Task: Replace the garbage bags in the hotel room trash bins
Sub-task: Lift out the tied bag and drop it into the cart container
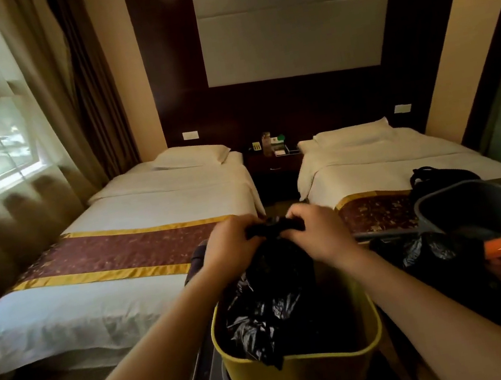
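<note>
Two hands, left (229,242) and right (318,231), clutching black bag (275,291) neck above yellow bin (301,372) rim, grey tub (459,191) alongside

Bag (273,298) in bin (304,372), bucket (490,217) to its right, nightstand (276,172) between two beds behind

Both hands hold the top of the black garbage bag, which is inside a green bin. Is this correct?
Almost. The bin is yellow, not green. The head view shows the left hand and right hand holding the top of the black garbage bag, which is inside the bin.
</note>
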